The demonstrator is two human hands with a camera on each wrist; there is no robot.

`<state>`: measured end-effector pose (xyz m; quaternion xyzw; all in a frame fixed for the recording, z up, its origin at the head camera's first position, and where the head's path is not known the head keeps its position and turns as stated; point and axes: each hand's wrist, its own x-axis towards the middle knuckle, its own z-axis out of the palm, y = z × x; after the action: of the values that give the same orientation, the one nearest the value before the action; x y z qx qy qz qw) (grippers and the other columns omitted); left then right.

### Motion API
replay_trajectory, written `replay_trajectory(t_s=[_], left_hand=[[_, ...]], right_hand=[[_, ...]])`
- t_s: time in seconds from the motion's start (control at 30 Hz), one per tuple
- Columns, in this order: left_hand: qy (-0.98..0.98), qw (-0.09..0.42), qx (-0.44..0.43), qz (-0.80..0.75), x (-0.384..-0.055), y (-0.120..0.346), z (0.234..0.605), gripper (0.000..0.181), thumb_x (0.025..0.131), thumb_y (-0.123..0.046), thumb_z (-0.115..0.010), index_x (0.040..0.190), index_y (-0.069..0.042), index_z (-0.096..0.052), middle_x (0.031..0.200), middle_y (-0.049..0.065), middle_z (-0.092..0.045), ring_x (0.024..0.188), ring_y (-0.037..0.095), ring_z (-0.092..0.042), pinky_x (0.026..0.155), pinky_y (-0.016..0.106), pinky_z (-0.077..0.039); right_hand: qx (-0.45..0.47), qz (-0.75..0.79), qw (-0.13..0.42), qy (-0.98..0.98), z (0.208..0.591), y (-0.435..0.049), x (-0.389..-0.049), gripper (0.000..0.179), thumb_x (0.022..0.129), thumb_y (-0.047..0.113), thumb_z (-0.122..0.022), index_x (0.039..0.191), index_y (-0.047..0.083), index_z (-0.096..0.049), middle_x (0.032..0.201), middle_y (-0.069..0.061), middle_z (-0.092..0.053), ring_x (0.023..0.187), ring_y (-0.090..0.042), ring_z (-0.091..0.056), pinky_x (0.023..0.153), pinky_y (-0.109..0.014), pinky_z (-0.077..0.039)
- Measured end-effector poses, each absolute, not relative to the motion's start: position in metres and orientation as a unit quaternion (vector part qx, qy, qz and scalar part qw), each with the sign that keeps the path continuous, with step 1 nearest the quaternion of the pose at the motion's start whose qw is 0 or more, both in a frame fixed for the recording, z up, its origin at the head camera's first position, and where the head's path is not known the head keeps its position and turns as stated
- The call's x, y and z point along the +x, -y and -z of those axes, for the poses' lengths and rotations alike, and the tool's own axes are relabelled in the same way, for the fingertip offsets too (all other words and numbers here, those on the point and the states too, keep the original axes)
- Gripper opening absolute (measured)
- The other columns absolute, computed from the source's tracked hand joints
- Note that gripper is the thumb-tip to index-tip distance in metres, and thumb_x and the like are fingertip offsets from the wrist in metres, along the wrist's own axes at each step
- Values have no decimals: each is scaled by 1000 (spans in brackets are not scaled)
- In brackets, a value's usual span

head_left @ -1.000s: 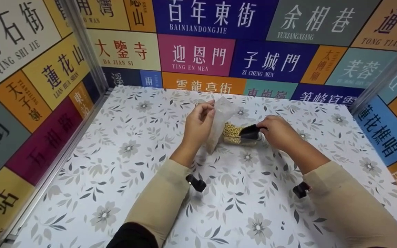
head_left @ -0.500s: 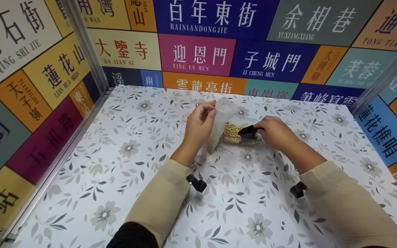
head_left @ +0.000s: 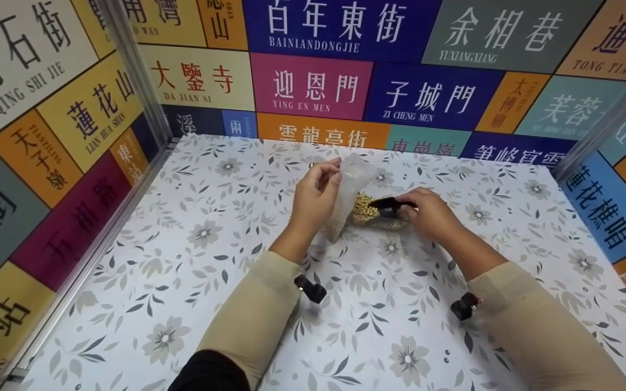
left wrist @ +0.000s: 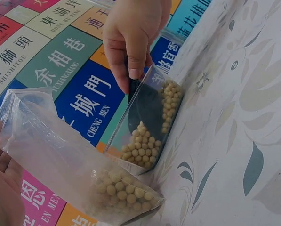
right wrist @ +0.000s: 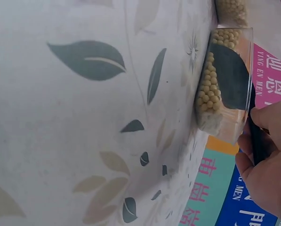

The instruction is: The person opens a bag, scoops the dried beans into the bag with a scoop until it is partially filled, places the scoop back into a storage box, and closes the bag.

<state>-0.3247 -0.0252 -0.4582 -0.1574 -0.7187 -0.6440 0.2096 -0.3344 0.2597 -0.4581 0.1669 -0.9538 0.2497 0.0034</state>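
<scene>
My left hand (head_left: pixel 317 191) holds a translucent plastic bag (head_left: pixel 352 182) upright by its top edge. Soybeans (left wrist: pixel 124 190) lie in the bottom of that bag. Just right of it stands a clear box (right wrist: pixel 247 42) with more soybeans (head_left: pixel 364 206) inside, heaped toward the bag side. The right hand (head_left: pixel 430 214) grips the handle of a black scoop (head_left: pixel 385 205). The scoop's blade (right wrist: pixel 230 77) is inside the box, against the beans; part of its front edge is hidden among them.
A white table (head_left: pixel 204 326) with a grey floral print lies under everything. Walls of colourful street-name panels (head_left: pixel 313 87) rise at the back and both sides. Each sleeve carries a small black wrist camera (head_left: pixel 311 289).
My right hand has moved slightly left and down, pushing the scoop farther left into the soybeans. The left hand and the bag have stayed almost still.
</scene>
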Motion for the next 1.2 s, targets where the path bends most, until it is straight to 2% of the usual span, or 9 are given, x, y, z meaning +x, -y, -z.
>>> replay_trajectory(t_s=[0.33, 0.7, 0.93, 1.2], left_hand=[[727, 209, -153, 636, -324, 25, 457, 12, 109, -17, -62, 113, -7, -67, 144, 6, -71, 133, 15, -68, 115, 20, -53], [727, 209, -149, 637, -323, 24, 457, 9, 108, -14, -62, 112, -8, -67, 143, 5, -72, 131, 13, -68, 113, 21, -54], [721, 203, -153, 645, -323, 24, 457, 10, 109, -15, -62, 113, -8, -67, 143, 4, -72, 133, 13, -68, 115, 21, -53], [725, 205, -157, 638, -323, 25, 457, 12, 109, -18, -61, 114, -9, -67, 144, 4, -71, 131, 13, -68, 111, 21, -56]], right_hand=[[166, -265, 8, 950, 463, -257, -336, 31, 108, 10, -61, 138, 5, -70, 135, -18, -66, 130, -40, -61, 114, -59, -51], [156, -292, -18, 943, 470, -251, -336, 34, 111, 17, -59, 142, 7, -67, 141, -17, -63, 134, -38, -59, 117, -59, -48], [151, -298, -38, 942, 472, -247, -338, 35, 111, 16, -58, 144, 9, -65, 144, -17, -61, 138, -38, -57, 120, -59, -46], [132, -325, -51, 935, 473, -247, -339, 37, 113, 22, -55, 148, 13, -63, 154, -15, -55, 146, -37, -51, 123, -58, -43]])
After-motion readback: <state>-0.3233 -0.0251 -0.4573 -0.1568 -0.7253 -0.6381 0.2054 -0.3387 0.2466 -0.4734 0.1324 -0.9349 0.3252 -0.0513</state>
